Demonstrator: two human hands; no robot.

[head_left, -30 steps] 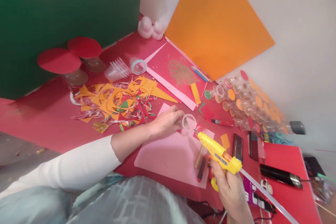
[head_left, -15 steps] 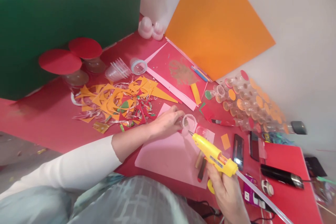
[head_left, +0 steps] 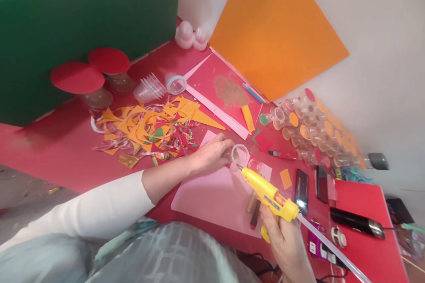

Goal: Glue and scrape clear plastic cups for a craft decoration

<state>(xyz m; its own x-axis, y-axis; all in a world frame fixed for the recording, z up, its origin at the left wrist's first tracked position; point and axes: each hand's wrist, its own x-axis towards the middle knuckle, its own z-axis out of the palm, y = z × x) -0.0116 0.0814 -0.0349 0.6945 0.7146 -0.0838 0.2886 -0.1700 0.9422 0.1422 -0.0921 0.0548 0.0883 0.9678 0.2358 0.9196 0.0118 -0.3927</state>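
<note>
In my right hand (head_left: 282, 234) is a yellow glue gun (head_left: 265, 190), with a long clear glue stick (head_left: 332, 247) running out of its back end. Its metal nozzle points at the rim of a small clear plastic cup (head_left: 239, 154). My left hand (head_left: 214, 152) has its fingers closed around that cup, which lies tilted with its mouth toward the gun. Whether nozzle and rim touch I cannot tell. Both are above a pink paper sheet (head_left: 206, 199). Close beside the cup lies another clear piece with a pinkish rim (head_left: 255, 166).
Orange and red paper scraps (head_left: 142, 128) are heaped at the left, before stacked clear cups (head_left: 149, 86). Two red-topped cups (head_left: 78, 78) stand by a green board (head_left: 89, 40). Rows of small cups (head_left: 312, 128), phones (head_left: 301, 190) and a black device (head_left: 357, 222) are at the right.
The glue gun has shifted very slightly left and up, its nozzle a touch nearer the cup's rim. My left hand and the cup have stayed put.
</note>
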